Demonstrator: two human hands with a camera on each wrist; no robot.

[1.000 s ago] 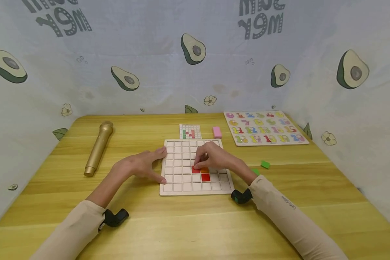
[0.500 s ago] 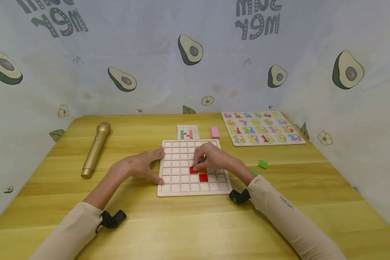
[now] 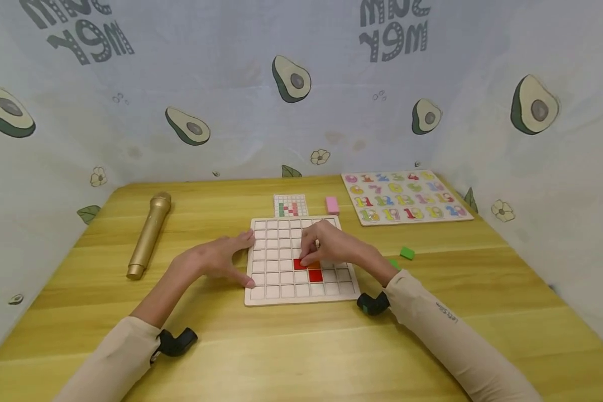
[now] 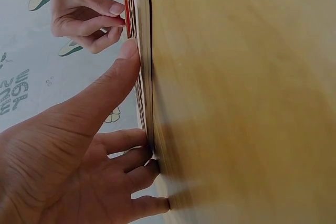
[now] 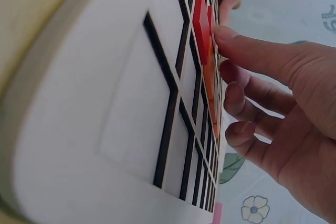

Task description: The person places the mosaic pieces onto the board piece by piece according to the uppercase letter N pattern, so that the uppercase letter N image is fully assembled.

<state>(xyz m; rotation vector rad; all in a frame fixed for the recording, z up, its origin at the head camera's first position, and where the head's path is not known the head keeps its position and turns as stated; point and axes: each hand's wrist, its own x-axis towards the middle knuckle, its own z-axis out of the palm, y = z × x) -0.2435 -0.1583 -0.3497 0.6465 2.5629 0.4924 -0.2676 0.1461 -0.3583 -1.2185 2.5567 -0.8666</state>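
A pale wooden grid board (image 3: 287,291) lies in the middle of the table. My left hand (image 3: 220,258) rests at its left edge, thumb and fingers spread; in the left wrist view the thumb (image 4: 107,85) presses on the board's rim. Over the board's middle, my right hand (image 3: 329,244) pinches a small red tile (image 3: 298,264) between thumb and fingertips, down at a grid square. Another red tile (image 3: 315,276) sits one row nearer and to the right. An orange tile (image 3: 314,266), partly hidden by the right hand, lies beside the pinched one.
Behind the board are a pattern card (image 3: 290,198) and a pink block (image 3: 331,205). A number puzzle board (image 3: 382,221) lies at the back right. Green tiles (image 3: 407,253) lie right of the board, one partly behind the right wrist. A gold microphone (image 3: 151,234) lies left.
The head view has shifted slightly. Both hands keep nearly the same place on the board, with the right fingers still at the same red tile.
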